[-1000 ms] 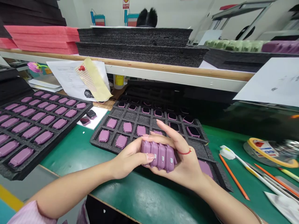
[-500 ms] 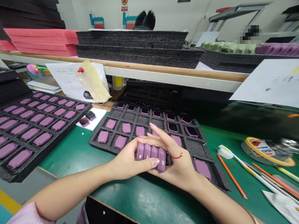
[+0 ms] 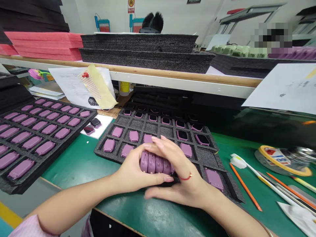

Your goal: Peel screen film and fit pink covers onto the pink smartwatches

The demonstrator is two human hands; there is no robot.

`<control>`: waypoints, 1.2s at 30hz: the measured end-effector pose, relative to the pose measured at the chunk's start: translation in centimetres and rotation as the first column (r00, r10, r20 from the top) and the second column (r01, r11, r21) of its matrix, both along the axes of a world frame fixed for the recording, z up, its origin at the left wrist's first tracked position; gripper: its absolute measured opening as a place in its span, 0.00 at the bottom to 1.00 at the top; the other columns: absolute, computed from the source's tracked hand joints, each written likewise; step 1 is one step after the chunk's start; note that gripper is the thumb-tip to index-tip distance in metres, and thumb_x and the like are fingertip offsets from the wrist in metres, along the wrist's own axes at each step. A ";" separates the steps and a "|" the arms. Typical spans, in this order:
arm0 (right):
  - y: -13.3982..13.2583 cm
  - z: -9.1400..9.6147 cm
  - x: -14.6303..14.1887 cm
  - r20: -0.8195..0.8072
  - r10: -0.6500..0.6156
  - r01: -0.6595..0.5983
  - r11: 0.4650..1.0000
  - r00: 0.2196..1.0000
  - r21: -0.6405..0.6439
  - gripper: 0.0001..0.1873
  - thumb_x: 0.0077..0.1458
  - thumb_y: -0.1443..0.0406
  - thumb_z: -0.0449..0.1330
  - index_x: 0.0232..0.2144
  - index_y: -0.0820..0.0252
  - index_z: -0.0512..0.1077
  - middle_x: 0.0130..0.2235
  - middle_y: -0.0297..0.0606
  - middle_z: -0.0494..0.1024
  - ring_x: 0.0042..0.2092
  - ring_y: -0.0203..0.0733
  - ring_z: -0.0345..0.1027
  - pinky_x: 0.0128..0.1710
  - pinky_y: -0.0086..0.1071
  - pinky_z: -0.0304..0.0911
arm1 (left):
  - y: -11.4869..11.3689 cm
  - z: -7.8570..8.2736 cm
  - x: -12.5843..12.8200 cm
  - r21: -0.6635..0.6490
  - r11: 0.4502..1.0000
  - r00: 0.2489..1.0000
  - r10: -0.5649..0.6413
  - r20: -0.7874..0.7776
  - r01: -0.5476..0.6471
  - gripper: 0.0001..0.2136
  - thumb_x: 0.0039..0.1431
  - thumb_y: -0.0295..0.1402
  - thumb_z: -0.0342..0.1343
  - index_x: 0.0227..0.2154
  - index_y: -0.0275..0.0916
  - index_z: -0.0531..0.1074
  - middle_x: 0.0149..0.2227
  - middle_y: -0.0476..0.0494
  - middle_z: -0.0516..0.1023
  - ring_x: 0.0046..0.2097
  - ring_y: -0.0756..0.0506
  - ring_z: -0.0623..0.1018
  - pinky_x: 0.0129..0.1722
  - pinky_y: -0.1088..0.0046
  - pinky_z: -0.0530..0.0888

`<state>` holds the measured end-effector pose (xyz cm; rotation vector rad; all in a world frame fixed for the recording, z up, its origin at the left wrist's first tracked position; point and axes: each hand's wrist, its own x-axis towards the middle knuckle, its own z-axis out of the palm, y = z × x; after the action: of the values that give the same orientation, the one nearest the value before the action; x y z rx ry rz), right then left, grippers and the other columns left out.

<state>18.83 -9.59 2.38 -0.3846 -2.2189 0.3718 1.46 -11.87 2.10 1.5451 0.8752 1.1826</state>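
A row of several purple watch cases (image 3: 155, 163), stacked side by side, sits clamped between my two hands just above the near edge of a black foam tray (image 3: 128, 121). My left hand (image 3: 133, 172) cups the row from the left and below, thumb along the bottom. My right hand (image 3: 176, 171) covers it from the right, fingers curled over the top. Both hands are closed on the stack. The tray's near pockets hold purple cases lying back up; its far pockets hold cases with dark screens up.
A second foam tray (image 3: 14, 187) full of purple cases lies at the left. Two watch bodies rest on a white card (image 3: 101, 126). Orange and white pencils (image 3: 244, 186) and a tape roll (image 3: 281, 158) lie at the right. A shelf (image 3: 172, 77) with stacked foam overhangs the bench.
My hands have carried the row of cases left and slightly down toward the tray's edge. My right hand's fingers have folded down over the stack, which now shows less.
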 end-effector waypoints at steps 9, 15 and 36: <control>0.1 0.2 0.1 -0.347 -0.250 -0.019 0.787 0.904 -0.617 0.26 0.68 0.46 0.50 0.61 0.47 0.65 0.52 0.40 0.78 0.56 0.48 0.72 0.61 0.48 0.65 | -0.3 -0.5 -0.6 0.381 0.922 0.998 -0.048 -0.048 0.063 0.21 0.51 0.28 0.70 0.48 0.40 0.73 0.50 0.40 0.82 0.52 0.41 0.82 0.55 0.64 0.78; 0.3 0.3 0.0 -0.204 -0.057 -0.154 0.465 0.977 -0.872 0.41 0.60 0.37 0.52 0.65 0.54 0.60 0.50 0.45 0.80 0.52 0.53 0.76 0.55 0.50 0.71 | -0.1 -1.0 -0.6 0.448 0.893 0.996 -0.007 -0.086 0.045 0.22 0.52 0.30 0.70 0.49 0.42 0.72 0.49 0.42 0.82 0.53 0.42 0.81 0.55 0.66 0.77; 0.0 1.2 0.4 0.081 -0.148 0.166 0.936 0.986 -0.311 0.44 0.51 0.66 0.72 0.65 0.47 0.57 0.55 0.40 0.78 0.55 0.46 0.75 0.55 0.40 0.73 | 0.6 -0.6 0.2 -0.560 0.721 0.815 -0.012 0.579 0.409 0.25 0.45 0.46 0.74 0.42 0.35 0.77 0.34 0.43 0.80 0.34 0.48 0.80 0.35 0.74 0.76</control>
<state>19.18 -9.61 3.53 -0.7496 -2.1653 0.6405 1.69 -11.29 1.48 0.6340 0.5961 0.9024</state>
